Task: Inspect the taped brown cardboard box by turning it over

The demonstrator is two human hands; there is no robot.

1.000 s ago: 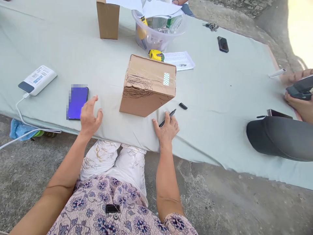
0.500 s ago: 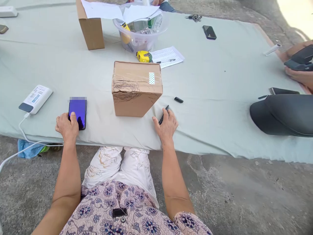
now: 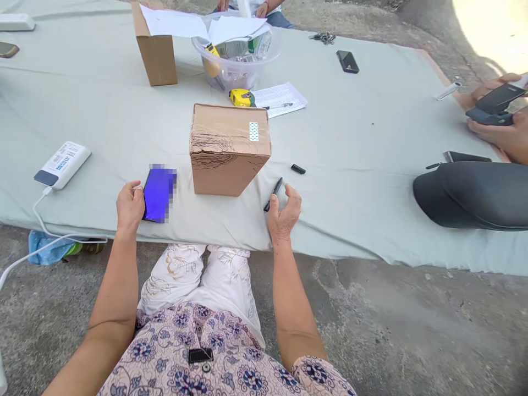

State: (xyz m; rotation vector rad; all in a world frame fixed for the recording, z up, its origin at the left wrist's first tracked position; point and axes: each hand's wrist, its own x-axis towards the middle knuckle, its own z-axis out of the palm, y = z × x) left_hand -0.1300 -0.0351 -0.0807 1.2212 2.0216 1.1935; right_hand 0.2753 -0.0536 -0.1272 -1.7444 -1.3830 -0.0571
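Note:
My left hand (image 3: 130, 208) grips the left edge of a smartphone (image 3: 159, 195), its screen facing up with a bright blue-violet glow. Just left of my right hand (image 3: 285, 213) a black marker (image 3: 273, 194) lies uncapped on the cloth. That hand rests on the table with thumb and fingers apart, holding nothing. A little farther off is the marker's black cap (image 3: 297, 169). Between my hands stands a brown cardboard box (image 3: 218, 173) with dark scribbled lines and a small patterned sticker on its top.
To the left lies a white power bank (image 3: 62, 165) with a cable. Behind the box are a yellow tape measure (image 3: 241, 98), a printed sheet (image 3: 284, 98), a plastic basin (image 3: 237, 69) and another box (image 3: 159, 60). A black case (image 3: 470, 192) sits right, near another person's hands (image 3: 501, 126).
My left hand has moved right with the phone, now gripping its edge. My right hand has drawn back slightly from the marker, which now lies in fuller view.

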